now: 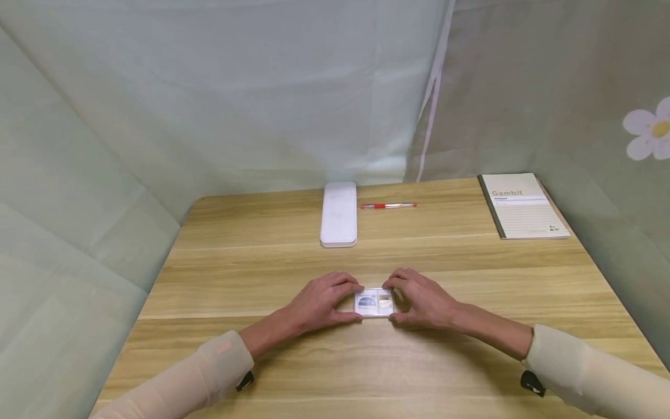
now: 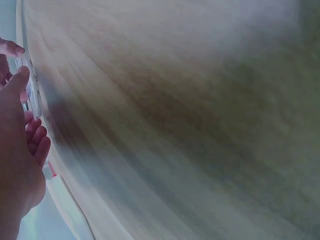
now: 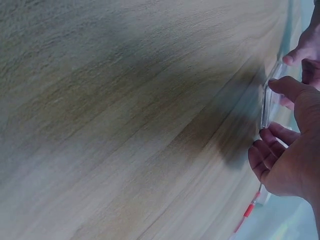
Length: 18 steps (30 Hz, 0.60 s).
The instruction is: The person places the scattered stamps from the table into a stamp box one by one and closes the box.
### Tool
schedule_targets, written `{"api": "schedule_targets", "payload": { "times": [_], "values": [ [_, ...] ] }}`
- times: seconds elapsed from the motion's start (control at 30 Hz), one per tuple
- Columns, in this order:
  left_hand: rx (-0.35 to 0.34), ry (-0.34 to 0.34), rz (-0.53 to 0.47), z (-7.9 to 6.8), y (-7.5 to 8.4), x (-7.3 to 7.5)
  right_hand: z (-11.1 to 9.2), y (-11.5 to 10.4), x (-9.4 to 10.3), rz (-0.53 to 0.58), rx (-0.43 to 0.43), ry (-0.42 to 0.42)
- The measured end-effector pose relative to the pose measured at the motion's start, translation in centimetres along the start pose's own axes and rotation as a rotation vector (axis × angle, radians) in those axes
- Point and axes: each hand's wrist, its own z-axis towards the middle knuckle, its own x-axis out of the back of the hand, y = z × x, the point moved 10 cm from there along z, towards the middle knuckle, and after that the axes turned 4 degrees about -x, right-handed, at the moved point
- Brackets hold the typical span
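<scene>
A small, flat, clear rectangular case (image 1: 374,302) lies between both hands near the middle of the wooden table. Two small printed pictures show through it, a bluish one on the left and a yellowish one on the right. My left hand (image 1: 324,299) pinches its left end, index finger at the far corner and thumb at the near one. At the right end, my right hand (image 1: 425,299) holds the corners the same way. The right wrist view shows the case (image 3: 267,102) edge-on between thumb and fingers. Whether it touches the table cannot be told.
Beyond the hands, a white oblong box (image 1: 338,215) stands at the table's back edge. A red pen (image 1: 388,205) lies just right of it. A notebook (image 1: 525,206) labelled "Gambit" lies at the back right. Pale curtains (image 1: 235,93) surround the table (image 1: 251,262).
</scene>
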Motion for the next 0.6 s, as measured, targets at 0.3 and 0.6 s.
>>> {"api": "schedule_targets", "payload": {
  "times": [0.3,0.6],
  "values": [
    [0.021,-0.004,0.019,-0.01,-0.13,0.03,0.02,0.0,-0.05,-0.007,-0.005,-0.002],
    [0.017,0.014,0.026,-0.07,-0.05,0.11,-0.01,-0.01,0.07,0.003,-0.007,0.0]
  ]
}}
